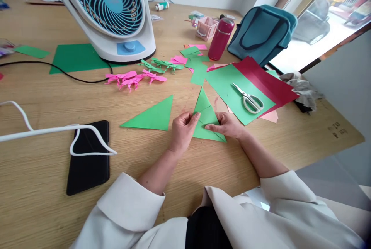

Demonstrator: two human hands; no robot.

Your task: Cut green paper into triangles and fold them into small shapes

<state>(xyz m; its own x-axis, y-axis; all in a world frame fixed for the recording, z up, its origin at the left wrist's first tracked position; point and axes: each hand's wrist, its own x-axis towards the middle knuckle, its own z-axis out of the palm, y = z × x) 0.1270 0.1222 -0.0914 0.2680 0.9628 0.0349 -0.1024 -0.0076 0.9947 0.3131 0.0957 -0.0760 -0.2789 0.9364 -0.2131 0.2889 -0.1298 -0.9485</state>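
A green paper triangle [205, 112], partly folded, lies on the wooden table [43, 98] in front of me. My left hand [182, 128] pinches its left edge, with thumb and fingers closed on a folded flap. My right hand [227, 124] presses its lower right part, the forefinger laid flat along a crease. A second green paper triangle [152, 116] lies flat just to the left, untouched.
White scissors [249, 99] rest on green and red paper sheets [261, 81] at right. Pink folded figures [131, 79] and green folded figures [159, 65] lie behind. Farther back stand a fan [111, 13], a red bottle [220, 37] and a teal bag [262, 33]. A black phone [88, 158] with a white cable is at left.
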